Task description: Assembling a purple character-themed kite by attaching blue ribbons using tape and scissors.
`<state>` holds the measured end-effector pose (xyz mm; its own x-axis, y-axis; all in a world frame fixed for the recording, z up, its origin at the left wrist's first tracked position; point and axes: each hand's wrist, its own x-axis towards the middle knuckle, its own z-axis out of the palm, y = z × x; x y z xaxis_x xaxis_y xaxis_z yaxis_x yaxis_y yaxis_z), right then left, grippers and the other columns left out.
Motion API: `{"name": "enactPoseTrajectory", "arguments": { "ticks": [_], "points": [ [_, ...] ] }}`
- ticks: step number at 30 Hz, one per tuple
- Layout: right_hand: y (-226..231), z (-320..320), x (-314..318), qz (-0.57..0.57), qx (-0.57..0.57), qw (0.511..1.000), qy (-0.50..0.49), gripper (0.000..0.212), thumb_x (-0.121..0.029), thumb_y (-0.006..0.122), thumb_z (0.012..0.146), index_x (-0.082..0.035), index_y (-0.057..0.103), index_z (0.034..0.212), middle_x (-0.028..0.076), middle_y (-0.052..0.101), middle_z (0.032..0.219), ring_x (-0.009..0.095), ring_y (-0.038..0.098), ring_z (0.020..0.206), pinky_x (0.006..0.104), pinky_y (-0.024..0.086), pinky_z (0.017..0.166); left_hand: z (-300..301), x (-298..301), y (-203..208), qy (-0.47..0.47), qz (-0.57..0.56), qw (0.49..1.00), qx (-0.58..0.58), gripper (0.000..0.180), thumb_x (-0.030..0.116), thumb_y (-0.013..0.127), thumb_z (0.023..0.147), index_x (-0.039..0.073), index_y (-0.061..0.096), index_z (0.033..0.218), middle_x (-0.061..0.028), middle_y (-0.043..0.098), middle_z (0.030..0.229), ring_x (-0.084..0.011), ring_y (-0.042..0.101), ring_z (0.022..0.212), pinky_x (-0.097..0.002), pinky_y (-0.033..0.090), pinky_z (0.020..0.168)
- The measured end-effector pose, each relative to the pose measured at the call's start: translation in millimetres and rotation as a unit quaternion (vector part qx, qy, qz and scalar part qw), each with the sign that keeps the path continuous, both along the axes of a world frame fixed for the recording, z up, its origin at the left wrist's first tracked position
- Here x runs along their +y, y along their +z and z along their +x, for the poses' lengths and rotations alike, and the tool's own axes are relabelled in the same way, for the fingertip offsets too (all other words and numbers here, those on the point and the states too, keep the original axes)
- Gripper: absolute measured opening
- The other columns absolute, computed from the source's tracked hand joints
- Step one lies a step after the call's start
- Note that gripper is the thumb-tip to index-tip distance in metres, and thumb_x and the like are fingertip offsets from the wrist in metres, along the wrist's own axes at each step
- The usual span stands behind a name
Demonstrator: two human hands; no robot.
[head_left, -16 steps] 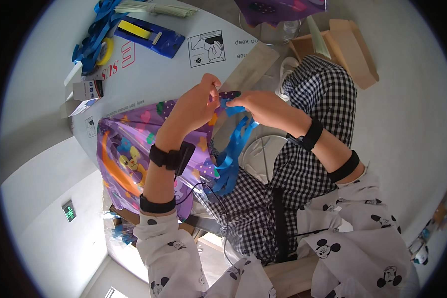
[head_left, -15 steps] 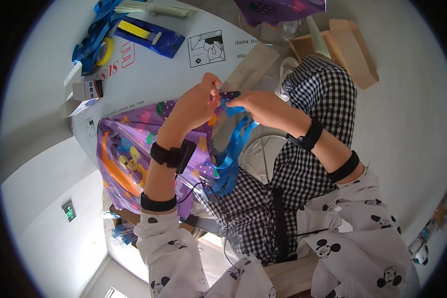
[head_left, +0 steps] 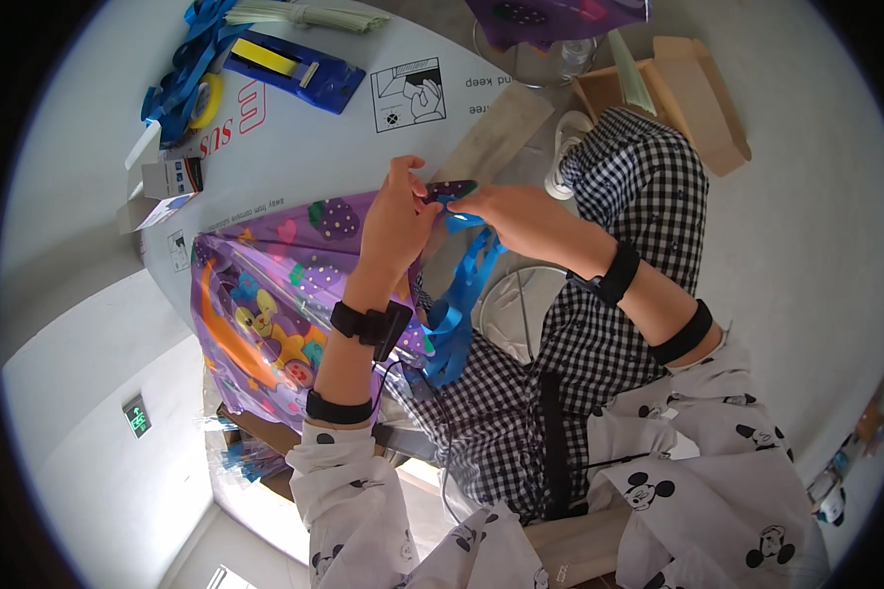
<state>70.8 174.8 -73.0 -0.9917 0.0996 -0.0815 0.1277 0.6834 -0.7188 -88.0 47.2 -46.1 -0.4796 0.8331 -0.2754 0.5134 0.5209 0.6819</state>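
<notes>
The one view comes from the left fisheye camera on the person's head, looking steeply down from behind and above the left hand (head_left: 398, 224) and right hand (head_left: 535, 224). It sits near them, wide enough to take in the table (head_left: 309, 152) beyond the left hand, the floor (head_left: 786, 255) right of the right hand, and the lap (head_left: 496, 422) behind both.

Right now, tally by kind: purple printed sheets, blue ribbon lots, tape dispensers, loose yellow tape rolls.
Purple printed sheets: 2 (one at the left hand, the far sheet at the picture's top edge)
Blue ribbon lots: 2 (one at the right hand, the far ribbon on the table)
Tape dispensers: 1
Loose yellow tape rolls: 1
Total: 6
</notes>
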Motion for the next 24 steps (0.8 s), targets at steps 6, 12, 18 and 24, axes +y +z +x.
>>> {"name": "enactPoseTrajectory", "arguments": {
  "ticks": [6, 12, 18, 24],
  "points": [
    [-4.4, -0.9, 0.8, -0.044, -0.004, 0.999, -0.007, 0.045, 0.005, 0.058, 0.081, -0.006, 0.057, 0.126, 0.012, 0.064, 0.113, 0.031, 0.063, 0.097, 0.0389, 0.051, 0.078, 1.6, -4.4, -13.0, 0.045, 0.023, 0.999, 0.005, 0.054, 0.0, 0.071, 0.074, 0.007, 0.043, 0.119, -0.0075, 0.056, 0.089, -0.0228, 0.062, 0.077, -0.0344, 0.05, 0.068],
    [-6.2, -0.1, -1.8, -0.069, -0.011, 0.997, -0.015, 0.044, 0.003, 0.058, 0.083, -0.006, 0.056, 0.126, 0.015, 0.064, 0.112, 0.033, 0.062, 0.096, 0.0407, 0.05, 0.079, 0.4, -3.1, -10.5, 0.054, 0.018, 0.998, -0.007, 0.055, 0.0, 0.071, 0.072, 0.007, 0.043, 0.118, -0.0069, 0.057, 0.088, -0.0222, 0.062, 0.077, -0.0344, 0.05, 0.068],
    [-10.5, -0.2, -6.6, -0.075, -0.001, 0.997, -0.03, 0.054, 0.007, 0.058, 0.077, -0.008, 0.054, 0.129, 0.014, 0.064, 0.107, 0.031, 0.063, 0.091, 0.041, 0.052, 0.074, -6.4, -1.0, -10.6, 0.046, 0.018, 0.999, -0.015, 0.055, 0.001, 0.072, 0.072, 0.007, 0.042, 0.118, -0.0073, 0.057, 0.086, -0.0229, 0.062, 0.076, -0.0348, 0.049, 0.067],
    [0.1, -0.4, -5.9, -0.088, -0.018, 0.995, -0.033, 0.056, 0.008, 0.058, 0.076, -0.007, 0.053, 0.13, 0.015, 0.064, 0.108, 0.031, 0.063, 0.092, 0.0415, 0.052, 0.075, -10.3, 1.3, -8.8, 0.031, 0.005, 0.999, -0.033, 0.054, 0.001, 0.072, 0.072, 0.007, 0.042, 0.117, -0.0077, 0.058, 0.085, -0.0243, 0.062, 0.075, -0.036, 0.049, 0.066]
  ]
}}
